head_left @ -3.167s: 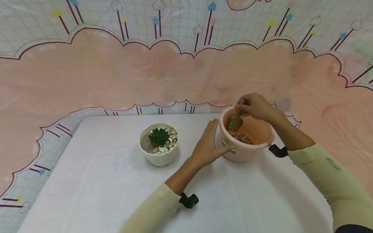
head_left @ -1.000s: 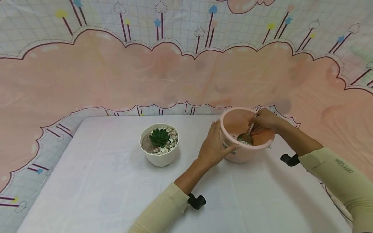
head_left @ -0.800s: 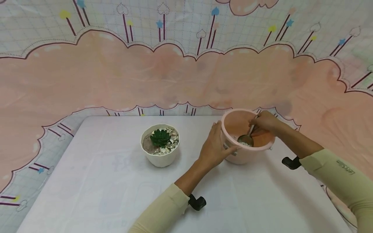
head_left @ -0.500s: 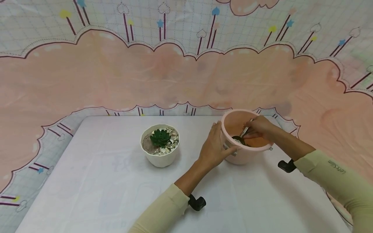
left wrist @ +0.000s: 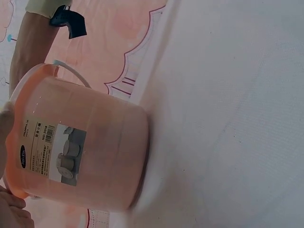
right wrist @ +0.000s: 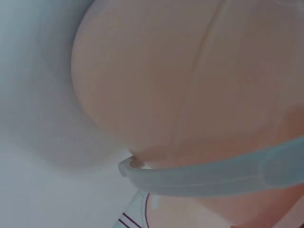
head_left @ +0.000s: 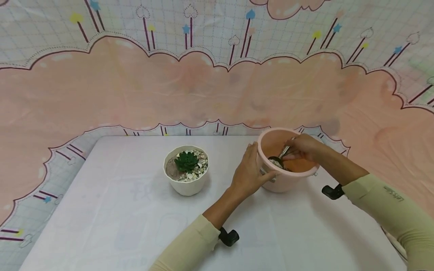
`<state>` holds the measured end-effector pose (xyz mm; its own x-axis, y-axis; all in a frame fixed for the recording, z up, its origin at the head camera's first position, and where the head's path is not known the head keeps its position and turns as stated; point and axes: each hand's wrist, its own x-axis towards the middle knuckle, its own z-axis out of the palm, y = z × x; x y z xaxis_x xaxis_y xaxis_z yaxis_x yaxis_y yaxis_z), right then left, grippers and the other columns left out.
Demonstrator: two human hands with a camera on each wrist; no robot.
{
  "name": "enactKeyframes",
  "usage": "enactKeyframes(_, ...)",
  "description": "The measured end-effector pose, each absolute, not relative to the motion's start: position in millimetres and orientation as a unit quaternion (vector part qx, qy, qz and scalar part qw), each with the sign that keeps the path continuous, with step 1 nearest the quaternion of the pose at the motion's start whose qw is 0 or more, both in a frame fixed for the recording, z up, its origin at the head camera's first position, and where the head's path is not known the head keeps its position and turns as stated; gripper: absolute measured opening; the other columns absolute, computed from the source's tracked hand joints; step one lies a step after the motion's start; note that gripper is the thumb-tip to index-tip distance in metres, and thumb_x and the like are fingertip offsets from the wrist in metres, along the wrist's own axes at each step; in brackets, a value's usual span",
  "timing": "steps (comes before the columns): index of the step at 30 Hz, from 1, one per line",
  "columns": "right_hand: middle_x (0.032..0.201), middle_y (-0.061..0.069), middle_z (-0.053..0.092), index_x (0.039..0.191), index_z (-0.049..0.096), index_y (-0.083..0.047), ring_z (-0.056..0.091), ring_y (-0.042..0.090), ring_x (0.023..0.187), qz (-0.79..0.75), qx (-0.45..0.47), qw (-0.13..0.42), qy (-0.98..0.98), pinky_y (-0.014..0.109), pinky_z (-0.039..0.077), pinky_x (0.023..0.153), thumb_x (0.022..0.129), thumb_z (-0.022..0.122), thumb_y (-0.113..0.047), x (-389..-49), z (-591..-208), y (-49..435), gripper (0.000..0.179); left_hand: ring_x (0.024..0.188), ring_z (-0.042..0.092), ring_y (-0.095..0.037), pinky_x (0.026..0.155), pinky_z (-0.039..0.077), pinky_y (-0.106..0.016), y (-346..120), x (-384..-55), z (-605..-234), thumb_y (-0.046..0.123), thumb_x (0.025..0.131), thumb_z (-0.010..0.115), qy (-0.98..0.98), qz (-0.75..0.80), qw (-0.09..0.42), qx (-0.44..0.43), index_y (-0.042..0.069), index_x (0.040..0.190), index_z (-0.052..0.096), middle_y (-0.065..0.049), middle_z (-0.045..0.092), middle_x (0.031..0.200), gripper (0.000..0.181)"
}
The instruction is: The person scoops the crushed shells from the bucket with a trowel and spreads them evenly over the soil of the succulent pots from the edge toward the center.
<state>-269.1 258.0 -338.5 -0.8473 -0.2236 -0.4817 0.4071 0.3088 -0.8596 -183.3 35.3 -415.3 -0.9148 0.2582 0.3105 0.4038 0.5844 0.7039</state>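
Observation:
In the head view a pink plastic bucket (head_left: pixel 283 184) stands on the right of the white table. My left hand (head_left: pixel 246 173) grips its left rim, thumb along the front and fingers at the side. The left wrist view shows the bucket's label (left wrist: pixel 54 152) and curled fingers (left wrist: pixel 12 209) at the rim. My right hand (head_left: pixel 303 146) reaches inside the bucket and holds a metal spoon (head_left: pixel 285 151) by its handle. Pale bits lie in the spoon's bowl, low by the front wall. The right wrist view has only the bucket's side and its pale handle (right wrist: pixel 204 180).
A white faceted pot (head_left: pixel 186 186) with a green succulent (head_left: pixel 186 162) stands left of the bucket. Pale stones (head_left: pixel 200 163) cover part of its top; a bare grey-brown patch shows at the left. A patterned cloth (head_left: pixel 169 90) hangs behind the table (head_left: pixel 118 210).
My right hand has lowered the spoon deeper into the bucket, then shifted it left toward the front wall. Pale bits now show in its bowl. My left hand stays on the rim.

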Motion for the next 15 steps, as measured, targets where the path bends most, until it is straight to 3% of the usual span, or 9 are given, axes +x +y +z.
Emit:
enactKeyframes(5,0.08,0.016,0.073,0.11,0.06,0.012,0.078,0.025,0.073,-0.628,0.072,0.261,0.729,0.033,0.063,0.076,0.114,0.043,-0.009,-270.2,-332.4,261.9,0.028,0.157,0.026,-0.031,0.117,0.039,-0.046,35.8,-183.9,-415.1,0.05,0.087,0.086,-0.887,-0.414,0.085,-0.184,0.003,0.167,0.018,-0.018,0.028,0.169,0.116)
enactKeyframes(11,0.078,0.017,0.075,0.092,0.071,0.004,0.078,0.024,0.073,-0.65,0.092,0.263,0.707,0.029,0.062,0.075,0.115,0.04,-0.012,-268.3,-319.4,267.6,0.041,0.157,0.024,-0.03,0.117,0.04,-0.046,36.6,-185.4,-415.2,0.052,0.087,0.085,-0.89,-0.409,0.085,-0.184,0.004,0.168,0.018,-0.017,0.028,0.17,0.115)
enactKeyframes(15,0.079,0.016,0.075,0.093,0.071,0.003,0.079,0.023,0.074,-0.659,0.111,0.263,0.696,0.028,0.062,0.074,0.115,0.041,-0.015,-268.4,-316.4,271.8,0.042,0.157,0.024,-0.031,0.116,0.039,-0.047,37.4,-186.0,-415.1,0.052,0.087,0.085,-0.888,-0.412,0.086,-0.184,0.005,0.168,0.018,-0.016,0.028,0.17,0.115)
